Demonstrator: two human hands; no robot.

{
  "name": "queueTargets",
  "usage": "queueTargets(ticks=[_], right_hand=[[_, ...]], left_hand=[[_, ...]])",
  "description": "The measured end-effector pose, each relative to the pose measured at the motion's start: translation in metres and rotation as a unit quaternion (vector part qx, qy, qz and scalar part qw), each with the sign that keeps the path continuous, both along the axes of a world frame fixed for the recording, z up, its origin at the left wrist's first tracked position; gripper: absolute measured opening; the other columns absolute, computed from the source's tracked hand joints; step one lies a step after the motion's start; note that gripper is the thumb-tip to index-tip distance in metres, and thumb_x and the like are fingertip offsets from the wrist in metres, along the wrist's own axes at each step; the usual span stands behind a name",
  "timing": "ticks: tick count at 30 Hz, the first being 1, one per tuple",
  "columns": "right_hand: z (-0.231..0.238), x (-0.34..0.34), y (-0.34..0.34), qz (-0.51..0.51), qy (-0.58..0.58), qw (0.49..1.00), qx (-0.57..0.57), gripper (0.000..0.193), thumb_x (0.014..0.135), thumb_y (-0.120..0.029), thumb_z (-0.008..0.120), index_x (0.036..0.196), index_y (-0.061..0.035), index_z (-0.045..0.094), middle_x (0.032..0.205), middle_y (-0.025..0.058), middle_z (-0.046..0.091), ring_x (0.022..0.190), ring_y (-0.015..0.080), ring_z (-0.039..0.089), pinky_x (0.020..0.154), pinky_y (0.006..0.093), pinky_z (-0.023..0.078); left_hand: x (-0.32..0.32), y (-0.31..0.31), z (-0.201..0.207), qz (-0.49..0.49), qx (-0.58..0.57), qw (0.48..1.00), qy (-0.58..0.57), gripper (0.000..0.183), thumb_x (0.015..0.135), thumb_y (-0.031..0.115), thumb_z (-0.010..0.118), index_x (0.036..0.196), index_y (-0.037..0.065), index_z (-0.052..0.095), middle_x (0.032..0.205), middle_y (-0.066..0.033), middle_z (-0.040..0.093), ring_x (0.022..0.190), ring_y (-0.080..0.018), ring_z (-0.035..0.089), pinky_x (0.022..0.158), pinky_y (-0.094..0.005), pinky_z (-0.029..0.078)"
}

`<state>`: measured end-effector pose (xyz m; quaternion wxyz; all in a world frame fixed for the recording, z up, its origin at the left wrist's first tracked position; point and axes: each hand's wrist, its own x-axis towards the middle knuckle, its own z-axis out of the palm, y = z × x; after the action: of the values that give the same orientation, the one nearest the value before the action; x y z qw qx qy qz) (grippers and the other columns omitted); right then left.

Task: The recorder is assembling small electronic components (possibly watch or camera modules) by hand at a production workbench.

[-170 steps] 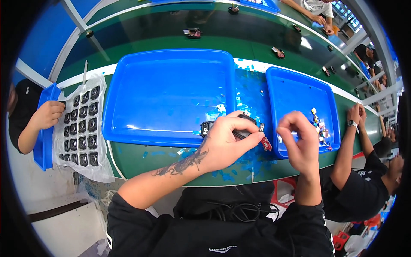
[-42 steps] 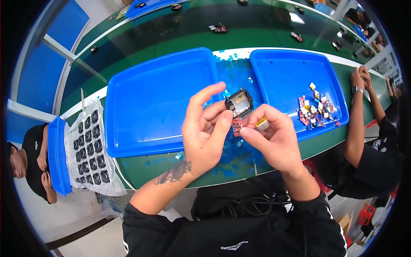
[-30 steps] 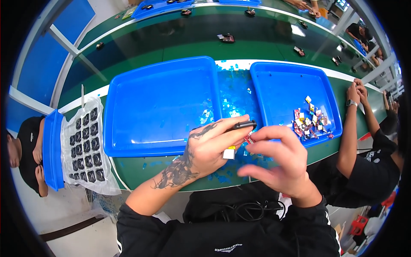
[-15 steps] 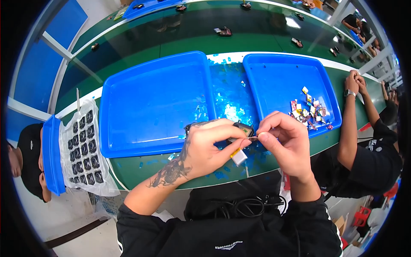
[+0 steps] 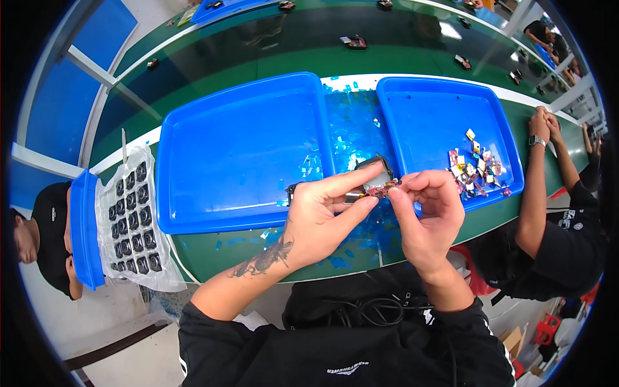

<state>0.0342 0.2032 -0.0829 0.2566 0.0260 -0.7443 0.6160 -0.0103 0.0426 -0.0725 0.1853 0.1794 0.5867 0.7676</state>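
My left hand (image 5: 322,213) is closed around a black plastic housing (image 5: 380,166), held above the table's near edge between two blue trays. A small red circuit board (image 5: 384,189) shows at the housing's near side, close to the left thumb. Beside it sits a silvery block (image 5: 354,196), partly hidden by the left fingers. My right hand (image 5: 429,216) pinches with thumb and index finger at the right end of the board. Exactly what lies between those fingertips is too small to make out.
The left blue tray (image 5: 238,155) has small film scraps in it. Several small battery and board pieces (image 5: 476,169) lie in the right blue tray (image 5: 445,122). Blue scraps litter the green table (image 5: 358,122). A plastic-lined tray of black round parts (image 5: 135,213) stands left; a co-worker's arm (image 5: 525,193) is right.
The housing has tilted up, showing its inside and the red board. The white-and-yellow battery that hung below my left thumb is out of that spot. The view has shifted slightly.
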Motion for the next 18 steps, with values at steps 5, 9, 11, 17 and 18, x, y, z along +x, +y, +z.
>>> queueTargets(ticks=[5,9,11,17,18], right_hand=[[-0.008,-0.001,-0.005,-0.021,0.052,0.998,0.0,0.022,0.081,0.007,0.072,0.091,-0.0018,0.054,0.084,0.0055,0.063,0.063,0.0049,0.048,0.057,0.0198,0.041],[-0.011,-0.001,-0.004,-0.028,0.075,0.996,0.034,0.023,0.08,0.008,0.072,0.091,-0.0017,0.055,0.083,0.0055,0.062,0.064,0.0054,0.048,0.058,0.0202,0.041],[-0.013,-0.003,0.0,-0.027,0.087,0.991,0.1,0.024,0.081,0.007,0.072,0.097,-0.0014,0.055,0.087,0.0062,0.062,0.07,0.0063,0.049,0.061,0.0204,0.042],[0.005,-0.009,-0.005,0.073,-0.104,0.99,-0.06,0.038,0.085,0.006,0.065,0.12,0.0006,0.053,0.098,0.0068,0.06,0.083,0.0098,0.057,0.065,0.0211,0.047],[0.003,-0.01,-0.004,0.086,-0.091,0.992,-0.033,0.044,0.085,0.006,0.064,0.126,0.0017,0.05,0.096,0.0063,0.061,0.084,0.0098,0.059,0.066,0.0207,0.047]], left_hand=[[0.003,0.002,-0.006,0.01,-0.011,1.0,0.015,0.039,0.091,-0.005,0.061,0.129,-0.004,0.057,0.127,-0.0156,0.061,0.109,-0.0153,0.062,0.089,-0.027,0.055],[0.004,0.002,-0.008,0.014,0.006,1.0,0.013,0.038,0.091,-0.005,0.061,0.128,-0.004,0.058,0.126,-0.0151,0.062,0.108,-0.0143,0.062,0.088,-0.0264,0.055],[0.005,0.004,-0.008,0.021,0.018,0.999,0.016,0.038,0.091,-0.006,0.06,0.129,-0.004,0.058,0.125,-0.0149,0.062,0.108,-0.0137,0.061,0.088,-0.0261,0.055],[0.004,0.005,-0.005,0.049,0.031,0.998,0.014,0.045,0.09,-0.008,0.057,0.134,0.002,0.054,0.125,-0.0139,0.062,0.107,-0.0117,0.061,0.087,-0.0258,0.054],[0.004,0.005,-0.005,0.056,0.031,0.998,0.002,0.048,0.09,-0.008,0.056,0.136,0.004,0.054,0.127,-0.0137,0.061,0.107,-0.011,0.061,0.087,-0.026,0.054]])
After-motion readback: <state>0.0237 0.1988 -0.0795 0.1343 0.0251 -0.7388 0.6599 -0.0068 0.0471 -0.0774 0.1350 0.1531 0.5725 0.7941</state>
